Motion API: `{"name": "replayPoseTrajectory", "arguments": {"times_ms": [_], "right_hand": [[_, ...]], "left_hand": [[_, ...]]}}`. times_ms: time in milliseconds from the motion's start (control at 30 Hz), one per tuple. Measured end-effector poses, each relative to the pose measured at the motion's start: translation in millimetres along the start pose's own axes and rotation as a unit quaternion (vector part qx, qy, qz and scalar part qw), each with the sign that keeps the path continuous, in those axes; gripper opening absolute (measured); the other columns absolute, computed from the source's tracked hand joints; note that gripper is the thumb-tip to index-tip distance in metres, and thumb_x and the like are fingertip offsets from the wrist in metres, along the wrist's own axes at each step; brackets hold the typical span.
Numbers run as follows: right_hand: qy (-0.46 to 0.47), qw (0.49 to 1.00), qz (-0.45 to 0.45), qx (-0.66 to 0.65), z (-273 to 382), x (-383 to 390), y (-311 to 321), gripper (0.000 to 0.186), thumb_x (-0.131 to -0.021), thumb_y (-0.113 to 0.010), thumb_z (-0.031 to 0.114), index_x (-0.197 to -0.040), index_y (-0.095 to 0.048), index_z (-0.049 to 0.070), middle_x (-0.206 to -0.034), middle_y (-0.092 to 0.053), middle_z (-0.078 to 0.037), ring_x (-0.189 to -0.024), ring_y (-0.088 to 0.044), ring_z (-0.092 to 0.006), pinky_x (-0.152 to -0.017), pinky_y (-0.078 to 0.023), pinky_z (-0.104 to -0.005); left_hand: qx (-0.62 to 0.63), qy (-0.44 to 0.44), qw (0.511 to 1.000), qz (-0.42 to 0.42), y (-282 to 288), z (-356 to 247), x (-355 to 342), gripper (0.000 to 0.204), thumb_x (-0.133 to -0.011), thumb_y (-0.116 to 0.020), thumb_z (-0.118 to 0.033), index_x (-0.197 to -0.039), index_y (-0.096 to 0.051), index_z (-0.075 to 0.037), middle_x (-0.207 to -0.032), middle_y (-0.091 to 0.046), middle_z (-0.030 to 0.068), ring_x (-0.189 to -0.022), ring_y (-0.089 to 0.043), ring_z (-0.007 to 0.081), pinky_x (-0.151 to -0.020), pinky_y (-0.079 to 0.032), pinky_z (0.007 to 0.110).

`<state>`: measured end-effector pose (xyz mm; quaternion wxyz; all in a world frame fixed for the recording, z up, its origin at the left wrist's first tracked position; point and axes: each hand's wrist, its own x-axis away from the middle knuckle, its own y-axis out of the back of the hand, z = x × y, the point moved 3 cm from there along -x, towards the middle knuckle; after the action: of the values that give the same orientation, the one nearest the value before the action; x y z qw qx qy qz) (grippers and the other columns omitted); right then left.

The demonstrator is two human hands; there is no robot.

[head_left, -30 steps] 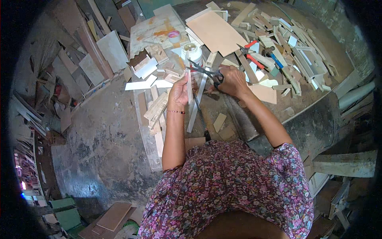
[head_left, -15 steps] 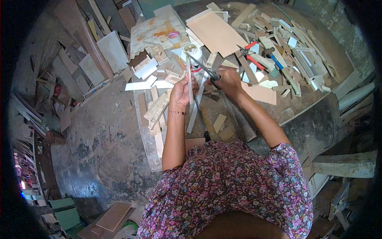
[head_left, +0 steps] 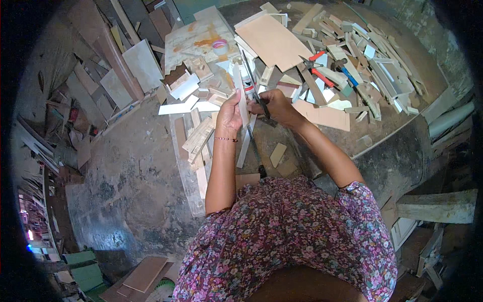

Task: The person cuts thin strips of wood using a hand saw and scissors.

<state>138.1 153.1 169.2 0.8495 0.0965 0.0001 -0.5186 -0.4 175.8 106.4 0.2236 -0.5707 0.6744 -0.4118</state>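
Note:
My left hand (head_left: 230,116) pinches a narrow pale strip (head_left: 239,83) that stands roughly upright. Its material is hard to make out. My right hand (head_left: 278,107) is closed around the dark handles of a pair of long scissors (head_left: 253,75). The blades point away from me, close beside the strip's right side; I cannot tell whether they touch it. Right behind the blades stands a white plastic jar (head_left: 247,80) with red on its label, partly hidden. Several wood offcuts (head_left: 198,138) lie left of my left hand.
A tan board (head_left: 274,40) lies at the back. Right of it are red-handled pliers (head_left: 317,70), a hammer with a blue grip (head_left: 348,75) and a heap of wood scraps (head_left: 387,75). A tape roll (head_left: 220,47) rests on a stained board (head_left: 193,43). Panels (head_left: 143,68) lean at left.
The scissors have swung from a leftward slant to nearly upright alongside the strip. My right hand has shifted left, nearer my left hand, and the strip now tilts slightly left.

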Motion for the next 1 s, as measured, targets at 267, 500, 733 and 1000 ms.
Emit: {"name": "replayPoseTrajectory", "arguments": {"times_ms": [267, 500, 733, 1000], "right_hand": [[-0.013, 0.999, -0.003, -0.043, -9, -1, -1, 0.017, -0.069, -0.062, 0.014, -0.07, -0.061, -0.003, -0.062, -0.055, -0.001, -0.058, -0.048, -0.0057, -0.053, -0.04, -0.0227], [0.018, 0.999, 0.006, -0.04, -6, -4, -5, 0.017, -0.07, -0.06, 0.013, -0.07, -0.059, -0.003, -0.06, -0.055, -0.001, -0.056, -0.048, -0.0061, -0.052, -0.04, -0.0225], [0.031, 0.998, -0.043, -0.033, -11, -13, 2, 0.018, -0.074, -0.057, 0.017, -0.071, -0.059, 0.0, -0.057, -0.05, 0.003, -0.049, -0.042, -0.0029, -0.043, -0.031, -0.0184], [0.014, 0.981, -0.082, -0.175, -8, -19, 5, 0.02, -0.069, -0.059, 0.017, -0.067, -0.059, -0.003, -0.059, -0.053, 0.0, -0.05, -0.045, -0.004, -0.043, -0.034, -0.0193]], "left_hand": [[-0.001, -0.002, 1.0, 0.009, -5, 1, 2, 0.025, -0.082, -0.049, -0.016, -0.1, -0.047, 0.0, -0.086, -0.055, 0.0091, -0.076, -0.054, 0.019, -0.074, -0.045, 0.036], [-0.045, 0.014, 0.998, -0.028, -19, 0, 10, 0.026, -0.083, -0.047, -0.027, -0.089, -0.05, -0.002, -0.074, -0.056, 0.007, -0.062, -0.054, 0.0163, -0.052, -0.046, 0.028], [-0.24, -0.047, 0.965, -0.098, -23, 1, 31, 0.041, -0.084, -0.039, -0.038, -0.1, -0.047, -0.001, -0.089, -0.054, 0.011, -0.074, -0.055, 0.0186, -0.055, -0.048, 0.03], [-0.398, -0.229, 0.887, 0.055, -50, -3, 56, 0.055, -0.069, -0.058, -0.002, -0.12, -0.037, -0.005, -0.115, -0.039, 0.0091, -0.109, -0.037, 0.0167, -0.08, -0.039, 0.026]]}}
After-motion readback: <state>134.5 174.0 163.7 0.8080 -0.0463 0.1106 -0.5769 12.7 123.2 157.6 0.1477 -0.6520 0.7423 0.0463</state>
